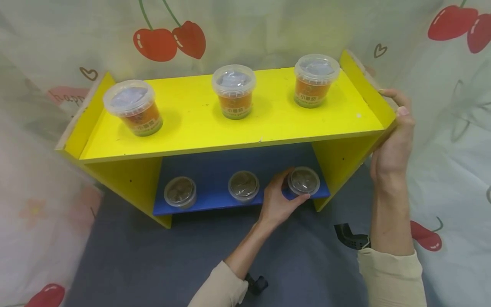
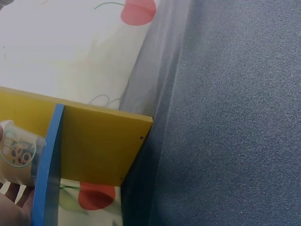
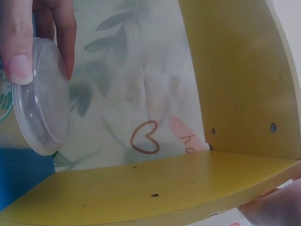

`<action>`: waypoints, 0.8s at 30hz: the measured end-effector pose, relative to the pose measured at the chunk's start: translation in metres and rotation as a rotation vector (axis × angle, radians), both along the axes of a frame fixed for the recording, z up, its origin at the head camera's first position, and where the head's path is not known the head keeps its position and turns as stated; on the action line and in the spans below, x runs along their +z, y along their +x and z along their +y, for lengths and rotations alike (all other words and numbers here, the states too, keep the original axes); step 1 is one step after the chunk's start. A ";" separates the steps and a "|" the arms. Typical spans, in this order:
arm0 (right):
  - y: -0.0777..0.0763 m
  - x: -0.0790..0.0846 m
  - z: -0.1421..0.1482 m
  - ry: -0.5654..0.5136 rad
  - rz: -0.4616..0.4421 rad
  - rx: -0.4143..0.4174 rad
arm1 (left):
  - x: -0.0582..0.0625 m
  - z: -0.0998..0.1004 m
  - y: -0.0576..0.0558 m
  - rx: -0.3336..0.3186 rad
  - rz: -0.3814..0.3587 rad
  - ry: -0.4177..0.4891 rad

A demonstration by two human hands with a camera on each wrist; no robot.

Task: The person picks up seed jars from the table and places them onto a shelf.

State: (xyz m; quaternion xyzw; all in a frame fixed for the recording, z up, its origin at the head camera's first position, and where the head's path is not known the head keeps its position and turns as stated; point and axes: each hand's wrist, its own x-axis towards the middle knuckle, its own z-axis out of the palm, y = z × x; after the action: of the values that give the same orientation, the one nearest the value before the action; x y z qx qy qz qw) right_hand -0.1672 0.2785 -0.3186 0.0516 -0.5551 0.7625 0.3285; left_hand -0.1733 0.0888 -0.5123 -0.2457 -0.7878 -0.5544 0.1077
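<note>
My left hand (image 1: 277, 204) grips a clear-lidded plastic cup (image 1: 304, 181) at the right end of the blue lower shelf (image 1: 207, 205), thumb and fingers round its sides. In the left wrist view the cup (image 2: 19, 153) stands against the blue board, fingers below it. The right wrist view shows its lid (image 3: 52, 101) side-on, thumb at the rim. My right hand (image 1: 395, 143) holds the right side panel of the yellow shelf unit (image 1: 184, 115) at its upper edge. In the right wrist view part of that hand (image 3: 277, 205) shows below the yellow panel.
Two more lidded cups, one at the left (image 1: 180, 192) and one mid-shelf (image 1: 244, 186), share the blue board. Three orange-labelled cups (image 1: 235, 91) stand along the yellow top. A cherry-print curtain (image 1: 268, 34) surrounds the unit, above grey-blue cloth (image 1: 153, 260).
</note>
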 end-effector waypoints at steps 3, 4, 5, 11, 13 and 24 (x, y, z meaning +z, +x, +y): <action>0.000 0.000 0.000 -0.001 0.003 -0.001 | 0.000 -0.001 0.000 0.008 -0.016 -0.024; 0.000 0.000 -0.001 -0.002 0.004 -0.002 | 0.000 -0.001 -0.001 0.010 -0.020 -0.030; 0.000 0.000 -0.001 0.002 0.003 -0.005 | 0.000 -0.001 -0.001 0.012 -0.021 -0.034; 0.000 -0.001 -0.002 -0.025 0.025 -0.006 | 0.002 0.002 -0.002 0.008 -0.016 -0.037; -0.001 -0.002 -0.003 -0.040 0.035 -0.004 | 0.002 0.002 -0.002 0.004 -0.020 -0.039; 0.001 -0.006 -0.015 -0.069 0.072 -0.019 | 0.004 -0.003 0.002 -0.064 -0.070 -0.108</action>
State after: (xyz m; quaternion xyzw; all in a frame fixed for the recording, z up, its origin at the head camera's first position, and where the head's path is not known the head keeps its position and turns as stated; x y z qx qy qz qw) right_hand -0.1664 0.2640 -0.3243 0.0624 -0.5169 0.7755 0.3572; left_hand -0.1708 0.0859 -0.5078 -0.2568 -0.8116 -0.5224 0.0488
